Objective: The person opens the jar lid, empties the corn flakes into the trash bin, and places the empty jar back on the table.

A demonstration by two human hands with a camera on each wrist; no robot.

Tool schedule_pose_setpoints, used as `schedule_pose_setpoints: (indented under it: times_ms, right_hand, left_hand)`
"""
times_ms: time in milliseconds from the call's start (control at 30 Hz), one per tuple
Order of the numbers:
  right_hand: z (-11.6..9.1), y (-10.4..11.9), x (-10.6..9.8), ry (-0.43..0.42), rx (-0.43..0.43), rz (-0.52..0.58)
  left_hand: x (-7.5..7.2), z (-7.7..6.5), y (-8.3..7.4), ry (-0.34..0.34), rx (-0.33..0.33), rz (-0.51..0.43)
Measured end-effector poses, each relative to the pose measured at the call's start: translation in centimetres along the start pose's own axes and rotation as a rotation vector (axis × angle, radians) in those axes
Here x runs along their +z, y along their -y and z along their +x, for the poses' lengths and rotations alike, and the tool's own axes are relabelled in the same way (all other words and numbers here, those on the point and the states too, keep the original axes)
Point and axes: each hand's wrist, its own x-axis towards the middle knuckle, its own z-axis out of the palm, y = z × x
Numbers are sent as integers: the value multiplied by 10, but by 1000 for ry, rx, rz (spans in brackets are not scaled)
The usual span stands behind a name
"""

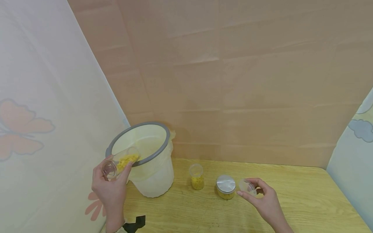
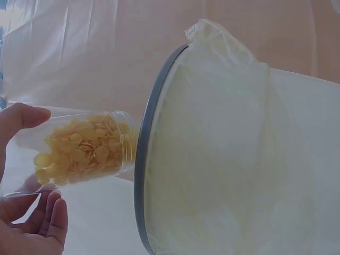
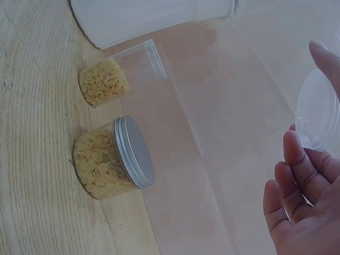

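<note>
My left hand (image 1: 110, 191) grips a clear plastic jar (image 2: 87, 150) by its base end. The jar lies tilted on its side, its mouth at the grey rim of a white bin (image 1: 157, 183). Yellow flat round pieces (image 1: 126, 162) lie gathered toward the mouth end. Between thumb and fingers, my right hand (image 1: 268, 202) holds a clear round lid (image 1: 247, 187) above the table. Left of that lid stands a squat jar (image 3: 103, 164) with a silver lid, filled with similar yellow pieces. Whether any pieces lie inside the bin is hidden.
A second clear jar (image 1: 197, 181), partly filled with yellow pieces, stands upright between the bin and the squat jar. A thin plastic liner (image 2: 223, 42) bunches outside the bin's rim. Behind the wooden table (image 1: 314, 194) hangs a brownish cloth (image 1: 262, 81).
</note>
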Motion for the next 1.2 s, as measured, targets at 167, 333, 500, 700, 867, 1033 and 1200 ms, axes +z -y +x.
schedule_pose_setpoints:
  times_ms: [167,333,500,700,867,1033,1200]
  right_hand:
    - [0,-1,0,0,4,1]
    - [0,-1,0,2,10,5]
    - [-1,-1,-1,2,14,5]
    - [-1,-1,-2,-3,1,-1]
    - [-1,0,-2,-2,-2,5]
    - [-2,0,-2,-1,11,-1]
    - [-3,0,-2,0,19,-2]
  left_hand:
    - [1,1,9,1,-8,-15]
    - [0,4,31,4,-97,-67]
    - [0,5,35,17,-131,-103]
    - [0,4,32,24,-126,-131]
    - [0,4,32,25,-114,-141]
    - [1,3,33,31,-77,-147]
    - [1,3,35,36,-31,-139]
